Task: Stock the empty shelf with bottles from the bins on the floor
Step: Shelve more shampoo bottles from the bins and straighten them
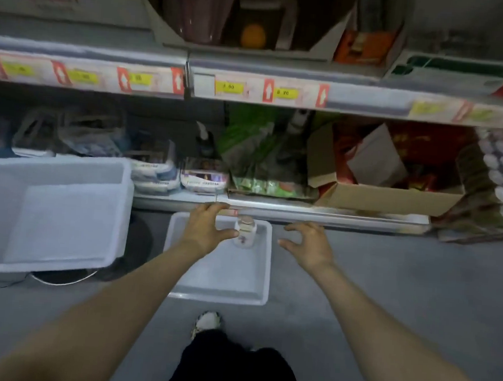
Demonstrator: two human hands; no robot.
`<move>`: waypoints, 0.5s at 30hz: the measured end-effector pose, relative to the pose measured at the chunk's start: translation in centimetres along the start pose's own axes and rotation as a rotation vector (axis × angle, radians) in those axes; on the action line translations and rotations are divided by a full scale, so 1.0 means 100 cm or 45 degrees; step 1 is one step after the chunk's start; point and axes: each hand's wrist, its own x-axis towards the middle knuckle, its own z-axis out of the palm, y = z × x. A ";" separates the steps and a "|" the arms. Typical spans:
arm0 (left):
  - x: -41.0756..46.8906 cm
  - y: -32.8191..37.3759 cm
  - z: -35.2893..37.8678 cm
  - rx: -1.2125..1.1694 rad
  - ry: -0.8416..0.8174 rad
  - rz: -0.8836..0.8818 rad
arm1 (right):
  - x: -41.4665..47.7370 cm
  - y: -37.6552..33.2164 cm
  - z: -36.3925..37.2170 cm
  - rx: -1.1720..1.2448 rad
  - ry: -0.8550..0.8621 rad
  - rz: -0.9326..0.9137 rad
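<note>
The small clear bottle with a pale cap stands upright and alone, near the far wall of the small white plastic bin on the grey floor. My left hand hovers over it. The grip is spread wide, the thumb tip just beside the bottle's shoulder, and nothing is held yet. My right hand hangs just off the bin's right rim, its fingers loosely curled round nothing.

As I judge it, the danger is a sideways nudge. If the thumb arrives before the fingers close behind the bottle, it could tip and roll across the bin's smooth bottom. Pinching only the cap might also let it slip on the lift. The silver lip of the bottom shelf sits close above, easy to knock on the way up.

The large white plastic bin to my left shows only its own bare bottom. The brown cardboard box on the bottom shelf holds red packaging, I think; it is too blurred to be sure.
</note>
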 end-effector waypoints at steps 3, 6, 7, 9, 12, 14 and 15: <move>0.046 -0.043 0.047 -0.043 -0.015 -0.028 | 0.045 0.029 0.059 0.045 -0.004 0.050; 0.100 -0.088 0.100 -0.096 -0.032 -0.046 | 0.098 0.059 0.123 0.121 -0.018 0.064; 0.119 -0.102 0.118 -0.129 -0.041 -0.058 | 0.116 0.068 0.145 0.159 -0.023 0.063; 0.156 -0.130 0.153 -0.195 -0.065 -0.066 | 0.153 0.086 0.185 0.216 -0.025 0.042; 0.205 -0.167 0.201 -0.297 -0.116 -0.046 | 0.205 0.111 0.235 0.258 -0.042 0.016; 0.229 -0.186 0.225 -0.354 -0.143 -0.032 | 0.231 0.125 0.259 0.258 -0.072 0.008; 0.238 -0.193 0.235 -0.389 -0.159 -0.028 | 0.241 0.130 0.269 0.260 -0.090 -0.006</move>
